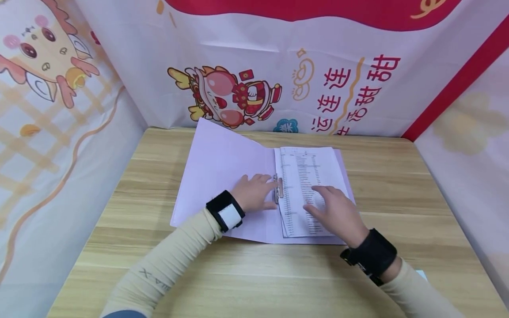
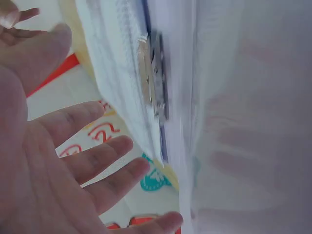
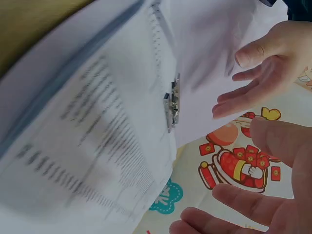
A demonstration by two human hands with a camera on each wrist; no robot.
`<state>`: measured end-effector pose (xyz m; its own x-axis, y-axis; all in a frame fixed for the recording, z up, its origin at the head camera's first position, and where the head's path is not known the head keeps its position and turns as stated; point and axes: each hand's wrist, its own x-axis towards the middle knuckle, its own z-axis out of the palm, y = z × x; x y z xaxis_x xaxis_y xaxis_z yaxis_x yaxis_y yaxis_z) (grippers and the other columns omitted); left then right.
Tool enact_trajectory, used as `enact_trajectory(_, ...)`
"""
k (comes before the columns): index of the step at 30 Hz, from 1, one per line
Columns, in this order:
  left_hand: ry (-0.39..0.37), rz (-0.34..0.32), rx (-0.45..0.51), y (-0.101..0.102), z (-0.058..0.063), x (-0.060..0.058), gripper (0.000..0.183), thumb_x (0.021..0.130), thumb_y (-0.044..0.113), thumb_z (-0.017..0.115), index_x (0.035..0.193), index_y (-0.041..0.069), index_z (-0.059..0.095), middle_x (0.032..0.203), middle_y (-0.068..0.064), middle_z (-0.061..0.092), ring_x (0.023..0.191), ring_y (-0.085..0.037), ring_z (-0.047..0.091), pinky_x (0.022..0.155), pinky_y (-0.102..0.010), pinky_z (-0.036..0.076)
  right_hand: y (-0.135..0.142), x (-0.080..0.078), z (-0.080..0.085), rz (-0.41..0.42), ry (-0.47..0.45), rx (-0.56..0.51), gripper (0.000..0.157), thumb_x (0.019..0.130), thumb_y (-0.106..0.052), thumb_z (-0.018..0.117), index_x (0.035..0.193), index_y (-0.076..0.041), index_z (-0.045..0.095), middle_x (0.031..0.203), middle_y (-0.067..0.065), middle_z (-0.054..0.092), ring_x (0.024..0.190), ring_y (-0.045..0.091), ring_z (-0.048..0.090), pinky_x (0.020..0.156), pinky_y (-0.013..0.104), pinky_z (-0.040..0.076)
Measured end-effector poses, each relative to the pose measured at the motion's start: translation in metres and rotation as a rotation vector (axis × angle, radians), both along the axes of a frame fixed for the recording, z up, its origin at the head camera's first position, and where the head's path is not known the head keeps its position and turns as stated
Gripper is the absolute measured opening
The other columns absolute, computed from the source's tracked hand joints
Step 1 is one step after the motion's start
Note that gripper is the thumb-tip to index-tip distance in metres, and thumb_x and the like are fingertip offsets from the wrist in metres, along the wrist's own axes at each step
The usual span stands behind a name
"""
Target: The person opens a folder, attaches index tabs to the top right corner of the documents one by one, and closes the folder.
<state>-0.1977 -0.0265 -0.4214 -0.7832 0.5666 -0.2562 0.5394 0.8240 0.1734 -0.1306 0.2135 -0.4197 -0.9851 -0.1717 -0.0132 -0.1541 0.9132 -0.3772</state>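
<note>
Because the lilac folder [image 1: 272, 229] lay spread on the table [image 1: 397, 198], its cover [image 1: 226, 163] to the left and the printed sheets [image 1: 298, 198] to the right, I judged it was placed so to bare the metal clip [image 1: 280, 190] at its middle. The left hand [image 1: 251, 194] was just beside the clip, fingers spread wide, holding nothing; from my blurred views I couldn't tell whether a fingertip touched it. Over the sheets, the right hand [image 1: 339, 215] had its fingers parted, gripping nothing.
</note>
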Motion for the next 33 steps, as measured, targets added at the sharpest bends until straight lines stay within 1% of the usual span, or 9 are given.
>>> enact_trajectory(6,-0.005,-0.019,-0.025,0.003,-0.016,0.008,0.084,0.085,0.062,0.072,0.156,0.027,0.044,0.162,-0.013,0.036,0.147,-0.036,0.034,0.11,-0.073,0.029,0.027,0.024,0.005,-0.001,-0.023,0.015,0.059,0.094,-0.039,0.073,0.136,0.001,0.06,0.128,0.025,0.065,0.118,0.041,0.062,0.093,0.06,0.051)
enact_trajectory(10,-0.011,-0.017,-0.061,0.003,-0.022,0.012,0.089,0.081,0.063,0.076,0.156,0.027,0.044,0.161,-0.013,0.037,0.147,-0.036,0.034,0.11,-0.071,0.03,0.049,0.037,0.011,-0.025,-0.093,0.032,0.053,0.093,-0.04,0.073,0.127,-0.001,0.064,0.106,0.017,0.072,0.091,0.03,0.068,0.072,0.047,0.057)
enact_trajectory(13,-0.021,-0.019,-0.075,0.002,-0.024,0.013,0.093,0.079,0.062,0.079,0.156,0.025,0.043,0.16,-0.014,0.038,0.147,-0.037,0.034,0.111,-0.07,0.029,0.068,0.046,0.018,-0.052,-0.157,0.052,0.042,0.092,-0.039,0.075,0.112,-0.004,0.067,0.085,0.005,0.068,0.072,0.019,0.061,0.058,0.035,0.049)
enact_trajectory(16,-0.027,-0.02,-0.078,0.002,-0.024,0.014,0.095,0.078,0.061,0.08,0.157,0.023,0.042,0.16,-0.014,0.037,0.148,-0.037,0.033,0.111,-0.071,0.028,0.089,0.056,0.022,-0.08,-0.187,0.065,0.03,0.093,-0.037,0.074,0.094,-0.008,0.067,0.076,-0.001,0.063,0.065,0.015,0.054,0.056,0.031,0.042)
enact_trajectory(19,-0.025,-0.021,-0.079,0.002,-0.024,0.014,0.093,0.08,0.06,0.078,0.157,0.023,0.041,0.161,-0.014,0.037,0.148,-0.037,0.033,0.112,-0.07,0.027,0.112,0.066,0.024,-0.109,-0.176,0.078,0.03,0.097,-0.038,0.069,0.083,-0.012,0.063,0.069,-0.003,0.056,0.061,0.015,0.049,0.054,0.029,0.036)
enact_trajectory(21,-0.018,-0.023,-0.064,0.002,-0.024,0.015,0.09,0.082,0.059,0.077,0.156,0.021,0.043,0.16,-0.015,0.037,0.147,-0.037,0.034,0.113,-0.069,0.028,0.127,0.072,0.025,-0.134,-0.201,0.073,0.033,0.1,-0.039,0.064,0.081,-0.012,0.061,0.066,-0.002,0.05,0.06,0.016,0.045,0.054,0.029,0.033)
enact_trajectory(25,0.0,-0.042,-0.027,0.003,-0.024,0.017,0.083,0.087,0.055,0.074,0.155,0.017,0.045,0.16,-0.014,0.038,0.145,-0.036,0.037,0.113,-0.065,0.032,0.156,0.085,0.018,-0.161,-0.296,0.1,0.04,0.103,-0.043,0.057,0.079,-0.011,0.059,0.064,-0.001,0.045,0.06,0.016,0.041,0.056,0.03,0.029)
enact_trajectory(29,0.017,-0.083,0.001,0.005,-0.027,0.024,0.081,0.089,0.055,0.072,0.154,0.015,0.045,0.159,-0.014,0.039,0.145,-0.034,0.039,0.112,-0.061,0.037,0.18,0.097,0.003,-0.18,-0.426,0.162,0.043,0.102,-0.045,0.058,0.08,-0.008,0.063,0.067,-0.002,0.053,0.063,0.016,0.047,0.058,0.033,0.037)
enact_trajectory(33,0.031,-0.135,0.017,0.01,-0.034,0.032,0.085,0.088,0.059,0.071,0.156,0.017,0.042,0.161,-0.016,0.036,0.146,-0.034,0.037,0.11,-0.058,0.04,0.2,0.112,-0.012,-0.227,-0.548,0.188,0.051,0.098,-0.054,0.06,0.085,-0.005,0.065,0.071,-0.002,0.058,0.066,0.017,0.053,0.057,0.036,0.043)
